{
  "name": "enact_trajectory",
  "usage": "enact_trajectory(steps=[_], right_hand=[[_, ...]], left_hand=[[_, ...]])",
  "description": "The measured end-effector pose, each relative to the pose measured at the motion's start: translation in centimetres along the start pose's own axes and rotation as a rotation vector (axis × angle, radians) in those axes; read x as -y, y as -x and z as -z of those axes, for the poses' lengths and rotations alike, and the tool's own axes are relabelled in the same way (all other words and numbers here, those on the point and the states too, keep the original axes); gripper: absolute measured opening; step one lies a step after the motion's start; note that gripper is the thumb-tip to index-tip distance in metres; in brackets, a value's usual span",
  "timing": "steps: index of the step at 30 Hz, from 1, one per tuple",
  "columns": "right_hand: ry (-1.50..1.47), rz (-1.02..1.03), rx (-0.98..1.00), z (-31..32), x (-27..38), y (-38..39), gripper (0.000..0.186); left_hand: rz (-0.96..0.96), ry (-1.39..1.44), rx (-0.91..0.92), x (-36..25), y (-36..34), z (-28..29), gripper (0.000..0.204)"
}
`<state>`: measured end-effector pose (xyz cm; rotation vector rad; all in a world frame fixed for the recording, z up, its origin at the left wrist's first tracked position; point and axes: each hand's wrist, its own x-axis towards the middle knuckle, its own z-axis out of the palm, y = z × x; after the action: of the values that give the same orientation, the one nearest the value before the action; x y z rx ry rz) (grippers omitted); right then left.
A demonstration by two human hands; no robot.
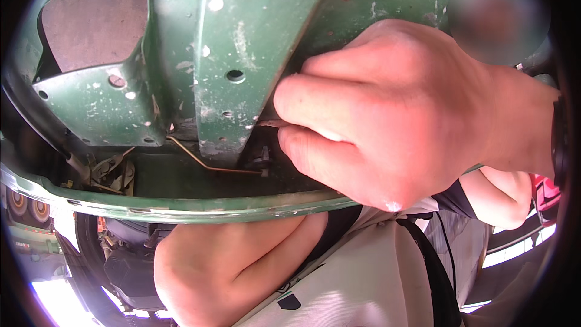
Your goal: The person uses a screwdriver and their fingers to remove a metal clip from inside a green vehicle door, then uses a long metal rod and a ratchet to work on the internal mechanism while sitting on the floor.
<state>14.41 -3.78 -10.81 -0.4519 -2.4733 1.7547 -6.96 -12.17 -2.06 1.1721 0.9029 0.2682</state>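
Observation:
My right hand (387,115) reaches in from the right, with a dark band on its wrist. Its fingers are closed in a pinch, and the thin reddish-brown tip (269,123) of a slender piece pokes out between them. Most of that piece is hidden by the hand. The pinch is close to the edge of a green metal panel (254,30) with round holes and worn paint. Just left of the fingers, a thin bent brass-coloured rod (203,162) runs inside the recess behind a green rim (200,213). My left hand does not show.
A metal bracket-like mechanism (115,172) sits at the recess's left end, below a large panel opening (97,18). Below the rim are a bare knee (187,266) and light cloth (363,272). A red object (546,200) stands at the right. A blurred round patch covers the upper right.

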Motion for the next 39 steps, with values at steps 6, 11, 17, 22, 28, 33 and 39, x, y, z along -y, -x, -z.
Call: enact_trajectory(steps=[6,11,17,22,28,33,39], right_hand=[[0.021,0.295,-0.100,-0.4,-1.2,-0.6,0.022],[0.164,0.520,-0.319,-2.4,-2.5,-0.9,0.028],[0.245,0.620,-0.163,-1.5,-2.6,-1.3,0.025],[0.271,0.508,0.014,-0.8,-2.2,-0.3,0.018],[0.243,0.472,-0.018,-1.8,-2.1,-0.5,0.020],[0.177,0.426,-0.012,-1.8,-2.1,-0.9,0.020],[0.141,0.304,-0.012,-1.5,-1.7,-1.0,0.019]], left_hand=[[-0.112,-0.184,-0.056,0.1,0.3,-0.6,0.039],[-0.153,-0.289,-0.109,-0.3,0.6,-1.5,0.044],[0.022,-0.326,-0.161,-1.1,2.7,-1.7,0.047],[0.146,0.003,0.018,-0.7,1.6,-0.5,0.047],[0.026,-0.148,-0.098,0.0,2.5,-1.9,0.042],[-0.428,-0.520,-0.230,2.2,1.3,-3.5,0.037],[-0.722,-0.539,-0.430,4.5,0.5,-4.6,0.044]])
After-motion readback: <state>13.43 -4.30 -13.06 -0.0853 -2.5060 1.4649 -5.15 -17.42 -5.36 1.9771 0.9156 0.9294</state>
